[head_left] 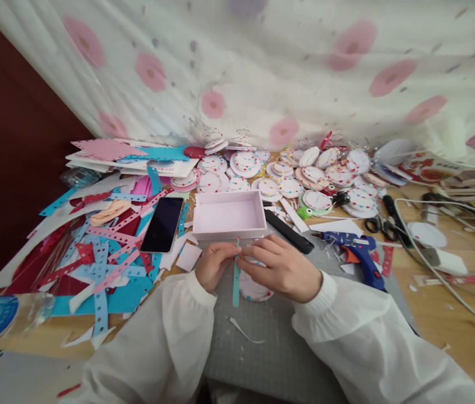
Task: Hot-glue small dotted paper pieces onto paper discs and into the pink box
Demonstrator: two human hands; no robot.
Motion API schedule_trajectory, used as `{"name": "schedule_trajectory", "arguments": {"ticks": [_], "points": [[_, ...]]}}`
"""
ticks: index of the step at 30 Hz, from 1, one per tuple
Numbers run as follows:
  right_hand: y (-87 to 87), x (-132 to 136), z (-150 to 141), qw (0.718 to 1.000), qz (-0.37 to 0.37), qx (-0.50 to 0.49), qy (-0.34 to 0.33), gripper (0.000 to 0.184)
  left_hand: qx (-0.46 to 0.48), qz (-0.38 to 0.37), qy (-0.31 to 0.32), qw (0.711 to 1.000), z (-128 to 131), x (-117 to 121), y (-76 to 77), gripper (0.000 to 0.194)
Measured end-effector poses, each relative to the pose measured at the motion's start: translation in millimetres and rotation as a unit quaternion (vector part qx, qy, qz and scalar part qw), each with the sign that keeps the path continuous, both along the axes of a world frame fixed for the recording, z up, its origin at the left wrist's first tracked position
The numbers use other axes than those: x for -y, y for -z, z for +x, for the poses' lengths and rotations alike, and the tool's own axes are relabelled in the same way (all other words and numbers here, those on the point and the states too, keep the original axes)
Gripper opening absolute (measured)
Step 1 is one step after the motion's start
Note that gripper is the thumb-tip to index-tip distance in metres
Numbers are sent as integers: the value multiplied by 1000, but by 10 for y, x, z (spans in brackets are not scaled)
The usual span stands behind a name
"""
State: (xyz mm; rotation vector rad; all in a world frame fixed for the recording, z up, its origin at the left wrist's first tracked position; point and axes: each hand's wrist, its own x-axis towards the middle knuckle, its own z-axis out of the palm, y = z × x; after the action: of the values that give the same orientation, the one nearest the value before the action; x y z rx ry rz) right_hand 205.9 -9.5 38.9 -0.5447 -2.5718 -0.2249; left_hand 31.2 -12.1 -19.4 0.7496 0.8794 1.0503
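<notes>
The left hand [214, 262] is pinching the teal strip [236, 285] near its top, most of it extending below the fingertips; the right hand [283, 268] is bringing its fingertips together there, its exact grip unclear; the white disc [252, 287] is lying partly hidden under those fingers; the pale box [229, 217] is sitting just beyond both hands' fingertips, the blue glue gun [355, 247] resting farther right.

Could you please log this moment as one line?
left hand: pinching narrow teal paper strip; right hand: at strip's upper end; beside strip: round white dotted disc; ahead: open pale rectangular box
</notes>
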Motion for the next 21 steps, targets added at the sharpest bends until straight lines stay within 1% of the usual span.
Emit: {"name": "schedule_trajectory", "arguments": {"ticks": [3,5,8,10,12,15,16,18,19,20,21], "points": [[24,-3,-4,1000,-4,0,-1,18,-6,-4,-22,1000,8,3,7,12],[42,1,-16,1000,1,5,-5,19,-10,-5,-17,1000,11,6,-3,13],[67,5,-51,1000,24,5,-15,24,-12,-19,-8,1000,13,6,-26,13],[80,12,-77,999,47,-3,-26,28,-8,-32,-12,999,16,6,-41,14],[90,26,-91,997,74,-25,-24,28,-1,-33,4,999,21,12,-52,16],[100,60,-62,993,84,-77,12,20,-9,-8,43,999,22,31,-62,21],[104,73,-32,992,69,-104,26,17,-26,12,53,998,17,37,-65,25],[121,97,58,982,6,-180,55,15,-79,69,64,992,-6,41,-79,33],[138,108,114,969,-36,-230,79,16,-111,101,63,987,-23,38,-89,35],[165,116,173,950,-76,-284,108,17,-141,134,60,979,-42,30,-101,37],[203,123,231,923,-112,-339,141,16,-170,163,55,970,-63,19,-113,36]]}}
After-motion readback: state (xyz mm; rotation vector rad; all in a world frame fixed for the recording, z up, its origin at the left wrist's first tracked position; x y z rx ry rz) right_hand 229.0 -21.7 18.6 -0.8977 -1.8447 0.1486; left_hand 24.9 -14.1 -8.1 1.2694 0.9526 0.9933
